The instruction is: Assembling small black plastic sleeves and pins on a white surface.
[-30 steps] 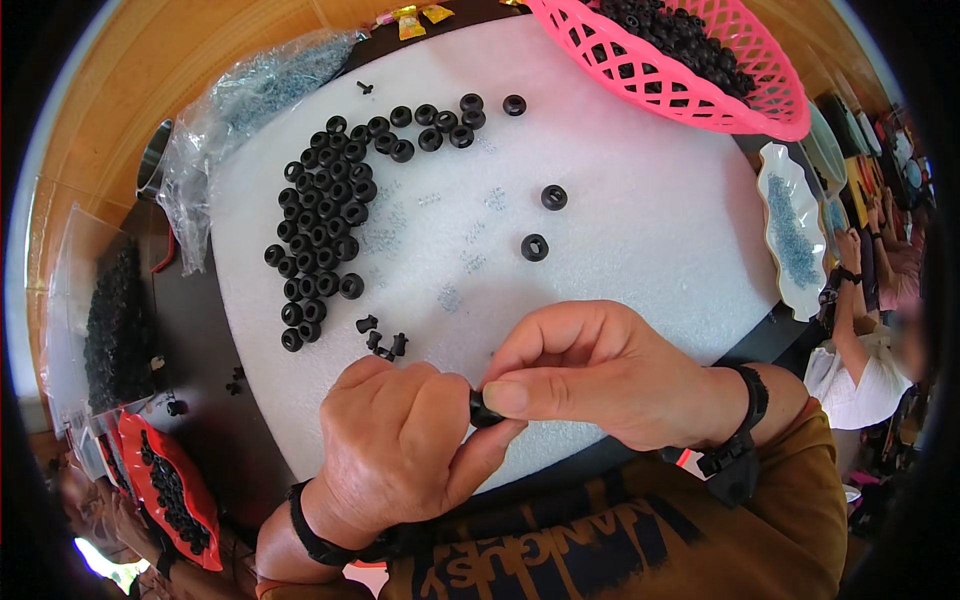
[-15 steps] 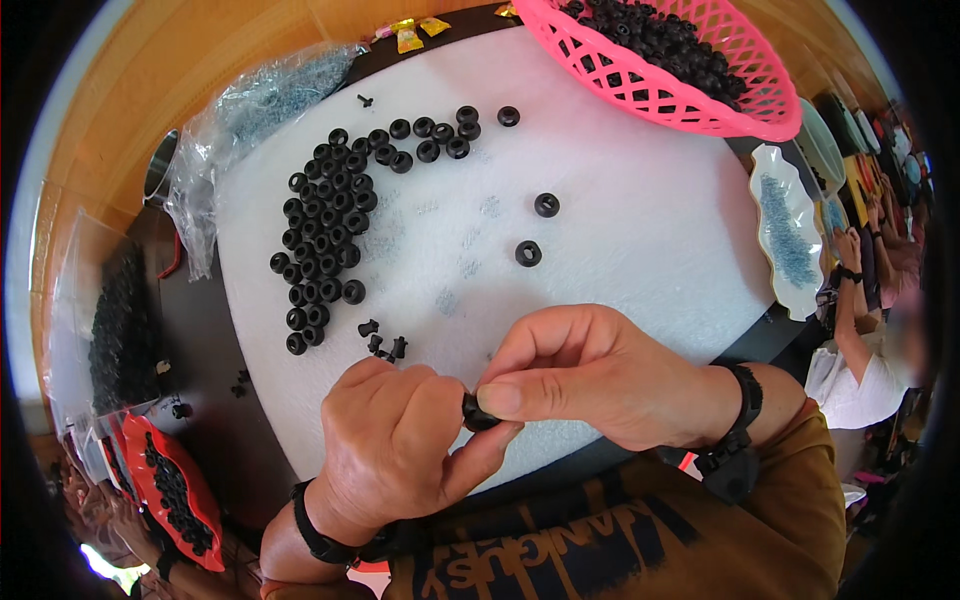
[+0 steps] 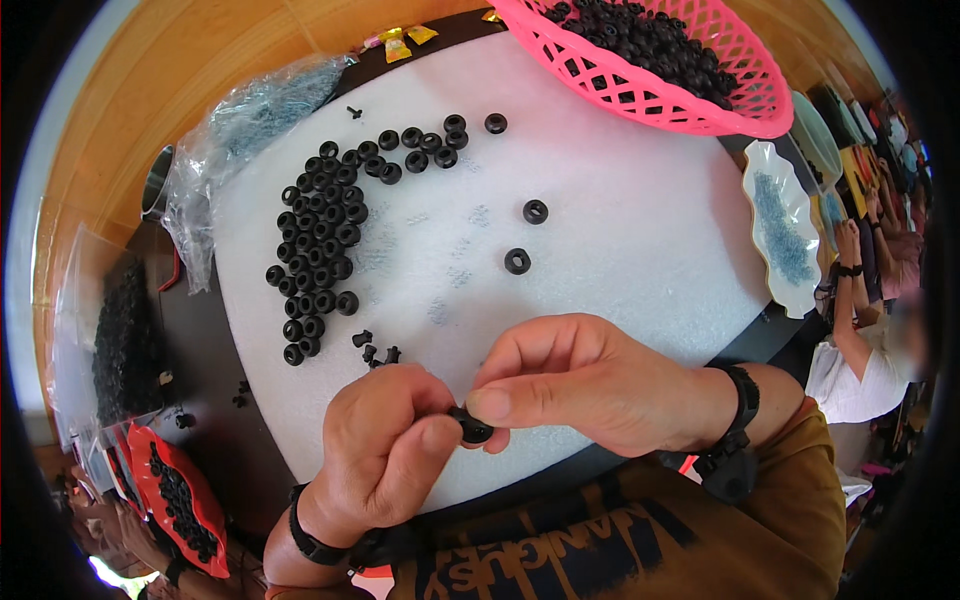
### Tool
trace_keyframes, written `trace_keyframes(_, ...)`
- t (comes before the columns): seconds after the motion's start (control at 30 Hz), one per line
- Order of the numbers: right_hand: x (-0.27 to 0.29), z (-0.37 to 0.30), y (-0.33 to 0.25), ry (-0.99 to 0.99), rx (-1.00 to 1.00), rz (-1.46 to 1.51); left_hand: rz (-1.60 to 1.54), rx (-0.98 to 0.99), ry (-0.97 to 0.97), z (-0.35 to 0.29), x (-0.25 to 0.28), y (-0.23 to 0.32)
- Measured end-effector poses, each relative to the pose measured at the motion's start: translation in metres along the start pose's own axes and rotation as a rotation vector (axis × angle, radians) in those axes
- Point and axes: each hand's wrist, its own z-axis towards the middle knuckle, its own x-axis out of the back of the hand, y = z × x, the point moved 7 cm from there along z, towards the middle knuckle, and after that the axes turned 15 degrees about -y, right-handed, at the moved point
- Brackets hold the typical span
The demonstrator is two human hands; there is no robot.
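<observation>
Left hand [image 3: 385, 440] and right hand [image 3: 570, 385] both pinched closed, thumbs against one round black piece [image 3: 473, 428] between them, piece above near side of white pad [image 3: 630, 240], small black spool-shaped parts [image 3: 362, 340] just beyond left hand, black rings [image 3: 341, 268] clustered farther out, pink basket [image 3: 765, 125] far right.

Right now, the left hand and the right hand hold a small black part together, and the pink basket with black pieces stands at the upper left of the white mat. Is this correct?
Not quite: the head view shows the pink basket with black pieces at the upper right of the white mat. The left hand and the right hand do hold a small black part together.
</observation>
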Motion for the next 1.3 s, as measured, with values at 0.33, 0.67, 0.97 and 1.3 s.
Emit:
trace_keyframes(0.33,-0.003,0.0,0.002,0.003,-0.005,0.007,-0.074,0.037,-0.048,0.001,-0.002,-0.004)
trace_keyframes(0.67,-0.002,-0.015,-0.036,0.098,0.271,-0.304,-0.354,0.095,0.266,-0.021,0.014,-0.023)
trace_keyframes(0.97,-0.013,-0.077,-0.192,0.831,0.83,-1.395,-0.122,-0.03,0.381,-0.032,0.028,-0.004)
trace_keyframes(1.3,-0.017,-0.012,-0.065,0.431,0.383,-2.15,-0.115,-0.105,0.64,-0.041,0.066,-0.004)
